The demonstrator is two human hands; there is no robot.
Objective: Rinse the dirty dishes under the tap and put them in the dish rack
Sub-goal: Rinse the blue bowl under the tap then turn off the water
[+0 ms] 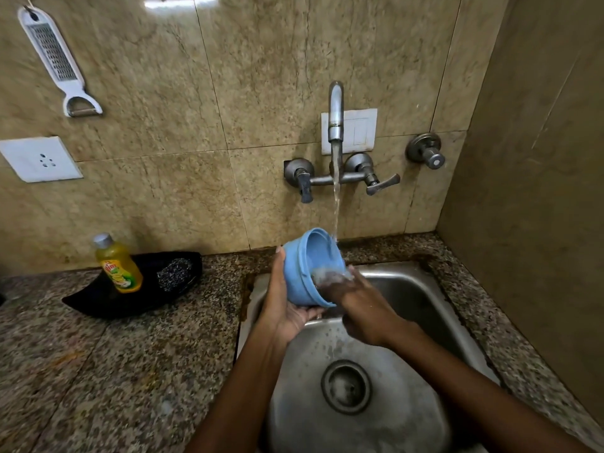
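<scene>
I am partway through one rinse: the blue bowl (pixel 309 269) sits tilted on its side over the sink (pixel 408 289), its base just catching the stream from the tap (pixel 335 116). No dish rack shows anywhere in view, so I judge racking is all still to come, and I cannot tell how many dishes remain.

My left hand (pixel 287 308) cradles the bowl from below and behind, thumb curled up its outer wall, a firm grip. My right hand (pixel 353 299) reaches into the bowl's mouth, fingertips wet and blurred against the rim; whether they pinch the rim or merely rub it I cannot tell.

The bowl looks like smooth matte plastic, ridged near the lip. The sink is dull scratched steel, round drain below. The tabletop (pixel 114 354) is speckled granite, carrying a yellow soap bottle (pixel 117 264) and a wiry scrubber (pixel 173 273).
</scene>
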